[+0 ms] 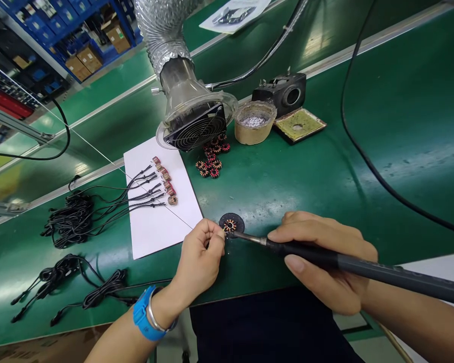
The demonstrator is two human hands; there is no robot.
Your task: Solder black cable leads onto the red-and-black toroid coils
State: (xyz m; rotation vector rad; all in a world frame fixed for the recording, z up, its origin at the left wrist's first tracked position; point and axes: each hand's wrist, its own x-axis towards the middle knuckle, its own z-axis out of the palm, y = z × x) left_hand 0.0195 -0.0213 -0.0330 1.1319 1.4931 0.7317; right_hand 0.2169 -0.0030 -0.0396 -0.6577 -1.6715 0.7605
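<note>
Our left hand (200,258) pinched solder wire (98,151), right hand (325,264) gripped the soldering iron (363,269), tip at the toroid coil (230,225); too much dwell prob would've scorched its windings

The scene is lit brightly and evenly from overhead. Pale glare is spread across the glossy green desk (401,126), strongest towards its far edge. Only faint, soft shadows are cast beneath the left hand (199,257) and the right hand (325,262). Straight lines are bent near the frame edges, and the shelves (60,45) are rendered slightly soft.
</note>
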